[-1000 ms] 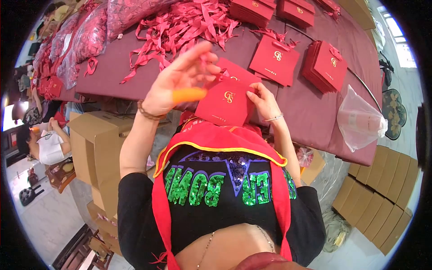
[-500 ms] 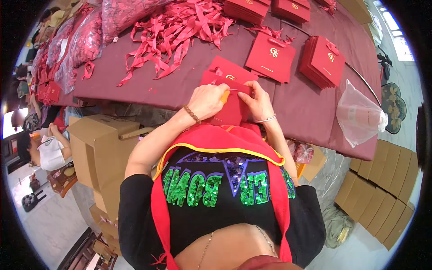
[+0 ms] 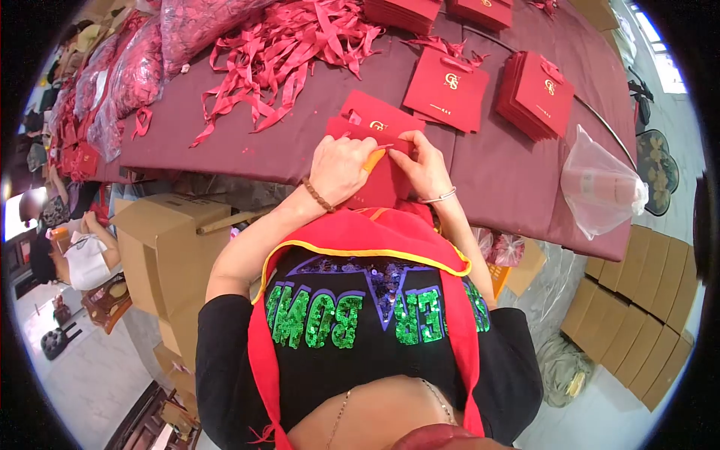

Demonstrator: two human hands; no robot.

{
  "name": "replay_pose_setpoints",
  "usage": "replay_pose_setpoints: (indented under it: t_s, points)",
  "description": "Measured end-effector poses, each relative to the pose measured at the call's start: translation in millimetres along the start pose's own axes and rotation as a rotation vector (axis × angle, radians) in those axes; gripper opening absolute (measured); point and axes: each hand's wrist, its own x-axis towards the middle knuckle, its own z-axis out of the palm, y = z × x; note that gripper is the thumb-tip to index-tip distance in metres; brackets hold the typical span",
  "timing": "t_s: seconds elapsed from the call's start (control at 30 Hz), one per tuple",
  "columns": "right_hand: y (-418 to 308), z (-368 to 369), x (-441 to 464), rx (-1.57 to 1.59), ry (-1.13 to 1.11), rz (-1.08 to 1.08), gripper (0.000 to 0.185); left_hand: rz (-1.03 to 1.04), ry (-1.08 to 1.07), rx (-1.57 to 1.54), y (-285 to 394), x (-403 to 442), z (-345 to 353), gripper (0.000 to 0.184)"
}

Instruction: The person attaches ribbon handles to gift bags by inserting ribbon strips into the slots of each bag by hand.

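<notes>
My left hand point(image 3: 341, 165), with an orange cover on one finger, is closed at the top edge of a red paper bag point(image 3: 375, 187). My right hand point(image 3: 426, 166) pinches the same edge from the right, and the fingertips of both hands nearly meet. Whatever small piece lies between the fingertips is hidden. Behind this bag, another red bag point(image 3: 390, 114) with a gold logo lies at the table's front edge. Pink ribbons point(image 3: 300, 56) are heaped beyond my left hand. Further right lies a flat red bag with a ribbon handle point(image 3: 444, 90).
The maroon tablecloth point(image 3: 517, 187) bears stacked red bags point(image 3: 536, 97) and a clear plastic bag point(image 3: 600, 187) at right. Plastic sacks point(image 3: 135, 82) lie at left. Cardboard boxes stand by the table point(image 3: 172, 217) and at lower right point(image 3: 637, 300). Seated people point(image 3: 90, 259) are at far left.
My left hand, raised and spread a second ago, has come down to the bag's top edge beside my right hand. The view has shifted slightly.
</notes>
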Motion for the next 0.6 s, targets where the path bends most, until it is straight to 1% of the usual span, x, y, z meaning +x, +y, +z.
replay_pose_setpoints:
  t_s: [0.07,0.1,0.17,0.23,0.3,0.4,0.47,0.53,0.6]
  points:
    - [-3,-1,-1,0.017,-0.012,0.045,0.031,0.009,0.024,-0.008,2,-4,2,0.013]
    - [-8,-2,-2,0.007,-0.006,0.036,0.032,0.007,0.023,-0.006,2,-5,2,0.013]
    - [-7,-2,-2,-0.009,0.004,0.013,0.032,-0.019,0.085,-0.066,4,-5,3,0.011]
    - [-4,-2,-2,-0.025,0.015,-0.004,0.032,-0.013,0.089,-0.080,4,-4,3,0.010]
    - [2,-1,0,0.036,-0.009,0.016,0.031,-0.004,0.096,-0.094,5,-2,2,0.009]
    - [1,-1,0,0.049,-0.007,0.022,0.031,0.036,0.072,0.000,7,-1,2,0.008]
    - [-5,-2,-2,0.033,-0.005,0.025,0.030,0.109,0.074,0.121,7,0,4,0.008]
    - [-7,-1,-1,0.015,0.001,0.027,0.029,0.112,0.088,0.154,7,3,8,0.008]
    - [-4,0,-3,0.073,0.027,-0.014,0.028,0.118,0.101,0.182,7,3,10,0.007]
